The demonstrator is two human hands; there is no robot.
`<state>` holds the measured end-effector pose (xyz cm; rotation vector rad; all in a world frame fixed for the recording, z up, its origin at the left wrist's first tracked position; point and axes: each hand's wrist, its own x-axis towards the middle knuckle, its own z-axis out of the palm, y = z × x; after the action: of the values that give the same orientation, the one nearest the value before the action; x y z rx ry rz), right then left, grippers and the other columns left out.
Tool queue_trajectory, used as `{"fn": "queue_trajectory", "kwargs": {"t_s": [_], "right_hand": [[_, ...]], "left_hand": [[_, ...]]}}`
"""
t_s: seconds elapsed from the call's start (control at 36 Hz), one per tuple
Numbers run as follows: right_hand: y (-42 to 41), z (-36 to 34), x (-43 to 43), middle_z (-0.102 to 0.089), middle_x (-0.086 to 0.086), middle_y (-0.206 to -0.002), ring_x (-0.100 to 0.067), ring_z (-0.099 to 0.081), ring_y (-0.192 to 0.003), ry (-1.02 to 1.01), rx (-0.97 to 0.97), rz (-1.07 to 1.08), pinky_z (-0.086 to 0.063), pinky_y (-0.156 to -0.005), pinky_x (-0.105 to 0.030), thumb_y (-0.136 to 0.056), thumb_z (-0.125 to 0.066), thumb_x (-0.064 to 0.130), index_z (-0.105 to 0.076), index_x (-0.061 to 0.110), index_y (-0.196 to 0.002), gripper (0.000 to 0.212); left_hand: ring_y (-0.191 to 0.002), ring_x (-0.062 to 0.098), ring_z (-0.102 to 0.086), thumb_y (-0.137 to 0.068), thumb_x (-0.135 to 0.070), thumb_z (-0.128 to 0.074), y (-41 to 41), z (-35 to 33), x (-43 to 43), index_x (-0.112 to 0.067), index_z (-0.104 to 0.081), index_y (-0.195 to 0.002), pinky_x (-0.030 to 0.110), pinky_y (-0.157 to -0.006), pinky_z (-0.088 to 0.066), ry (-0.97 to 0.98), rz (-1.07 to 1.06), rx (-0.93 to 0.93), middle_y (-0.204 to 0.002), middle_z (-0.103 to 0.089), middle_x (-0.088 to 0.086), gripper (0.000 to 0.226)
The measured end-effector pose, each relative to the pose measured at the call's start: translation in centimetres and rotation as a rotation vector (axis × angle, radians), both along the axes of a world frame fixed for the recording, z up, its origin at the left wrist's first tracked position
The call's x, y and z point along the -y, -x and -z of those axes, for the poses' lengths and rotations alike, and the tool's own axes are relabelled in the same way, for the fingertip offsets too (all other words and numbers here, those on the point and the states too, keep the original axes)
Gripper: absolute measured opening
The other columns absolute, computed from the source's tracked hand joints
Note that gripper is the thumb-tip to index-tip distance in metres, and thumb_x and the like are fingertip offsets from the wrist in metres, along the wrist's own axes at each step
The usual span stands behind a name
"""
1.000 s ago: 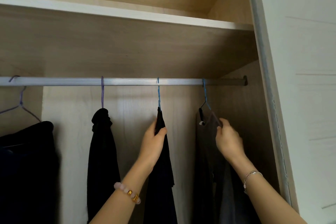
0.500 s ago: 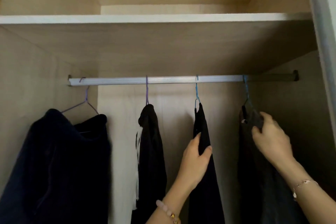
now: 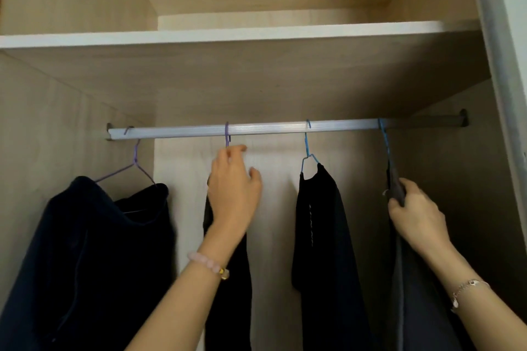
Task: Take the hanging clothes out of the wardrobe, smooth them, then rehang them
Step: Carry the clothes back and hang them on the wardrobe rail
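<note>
A silver rail point(image 3: 285, 129) carries four wire hangers. From left they hold a dark navy garment point(image 3: 85, 251), a black garment point(image 3: 228, 288), another black garment point(image 3: 322, 236) on a blue hanger point(image 3: 306, 148), and a dark grey garment point(image 3: 413, 308). My left hand point(image 3: 233, 188) is raised in front of the second garment's top. Its fingers are spread and reach the neck of the purple hanger point(image 3: 227, 135) just under the rail. My right hand point(image 3: 416, 216) grips the top of the dark grey garment below its blue hanger hook point(image 3: 385, 145).
A wooden shelf point(image 3: 228, 35) runs across just above the rail. The wardrobe's side walls close in on the left point(image 3: 42, 122) and right point(image 3: 456, 179). A white door edge point(image 3: 496, 65) stands at the far right.
My left hand has let go of the third black garment and moved up and left to the second hanger's neck. My right hand keeps its hold on the grey garment.
</note>
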<state>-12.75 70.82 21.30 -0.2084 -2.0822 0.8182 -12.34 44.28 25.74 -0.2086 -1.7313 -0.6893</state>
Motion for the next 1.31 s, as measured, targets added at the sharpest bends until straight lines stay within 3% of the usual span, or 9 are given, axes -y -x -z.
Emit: {"fn": "queue_trajectory", "kwargs": {"t_s": [0.08,0.22,0.28,0.47,0.69,0.92,1.17,1.31], "right_hand": [[0.3,0.4,0.0,-0.052,-0.018,-0.132,-0.040,-0.054,-0.113,0.002,-0.001,-0.007,-0.045,-0.093,-0.045,-0.092,-0.048,0.019,-0.031,0.015,-0.144,0.054],[0.7,0.8,0.1,-0.054,-0.016,-0.130,-0.038,-0.057,-0.111,0.002,0.010,-0.003,-0.048,-0.090,-0.045,-0.092,-0.049,0.017,-0.029,0.018,-0.144,0.056],[0.8,1.0,0.1,-0.054,-0.016,-0.130,-0.037,-0.058,-0.109,0.003,0.019,-0.013,-0.049,-0.088,-0.044,-0.092,-0.048,0.018,-0.028,0.019,-0.145,0.056],[1.0,1.5,-0.3,-0.058,-0.016,-0.123,-0.037,-0.061,-0.102,0.006,0.039,-0.032,-0.052,-0.085,-0.045,-0.092,-0.048,0.017,-0.029,0.018,-0.144,0.055],[0.9,1.6,-0.8,-0.059,-0.016,-0.122,-0.036,-0.062,-0.100,0.018,0.072,-0.035,-0.052,-0.084,-0.044,-0.093,-0.047,0.017,-0.028,0.018,-0.144,0.054],[0.9,1.5,-0.9,-0.060,-0.017,-0.120,-0.036,-0.062,-0.098,0.026,0.077,-0.025,-0.051,-0.079,-0.041,-0.095,-0.044,0.018,-0.030,0.018,-0.143,0.050],[0.4,1.5,-1.6,-0.062,-0.013,-0.111,-0.028,-0.063,-0.087,0.045,0.078,-0.050,-0.048,-0.064,-0.032,-0.096,-0.042,0.019,-0.029,0.017,-0.143,0.049],[-0.7,1.5,-1.3,-0.058,-0.015,-0.124,-0.029,-0.062,-0.098,0.061,0.108,-0.053,-0.044,-0.073,-0.031,-0.096,-0.044,0.018,-0.019,0.015,-0.149,0.058]], "left_hand": [[-0.115,0.030,-0.047,-0.081,-0.015,-0.056,0.3,-1.6,1.9,-0.010,-0.047,-0.126,0.039,-0.089,-0.040,0.071,-0.215,0.004,-0.123,-0.050,0.010,0.046],[-0.116,0.036,-0.048,-0.088,-0.030,-0.052,2.1,-3.6,4.3,-0.006,-0.042,-0.123,0.040,-0.090,-0.040,0.144,-0.331,0.560,-0.127,-0.046,0.014,0.043],[-0.113,0.035,-0.052,-0.092,-0.031,-0.046,2.8,-3.9,4.9,-0.006,-0.049,-0.119,0.037,-0.089,-0.041,0.207,-0.343,0.667,-0.124,-0.053,0.015,0.037],[-0.112,0.035,-0.054,-0.095,-0.024,-0.045,4.2,-4.2,5.6,-0.005,-0.057,-0.118,0.035,-0.083,-0.043,0.312,-0.406,0.653,-0.123,-0.056,0.017,0.032],[-0.104,0.036,-0.056,-0.091,-0.006,-0.043,4.5,-4.2,6.3,0.000,-0.058,-0.108,0.033,-0.071,-0.040,0.288,-0.415,0.614,-0.115,-0.057,0.019,0.024],[-0.109,0.036,-0.055,-0.092,-0.007,-0.043,4.6,-4.4,7.6,0.001,-0.054,-0.115,0.036,-0.081,-0.046,0.295,-0.458,0.655,-0.119,-0.056,0.021,0.027],[-0.106,0.035,-0.056,-0.093,-0.016,-0.042,4.6,-3.7,7.3,-0.004,-0.057,-0.114,0.033,-0.074,-0.039,0.317,-0.476,0.668,-0.119,-0.057,0.017,0.028],[-0.115,0.032,-0.052,-0.093,-0.024,-0.041,3.3,-3.6,5.6,-0.008,-0.051,-0.123,0.034,-0.087,-0.039,0.322,-0.576,0.667,-0.126,-0.053,0.013,0.035]]}}
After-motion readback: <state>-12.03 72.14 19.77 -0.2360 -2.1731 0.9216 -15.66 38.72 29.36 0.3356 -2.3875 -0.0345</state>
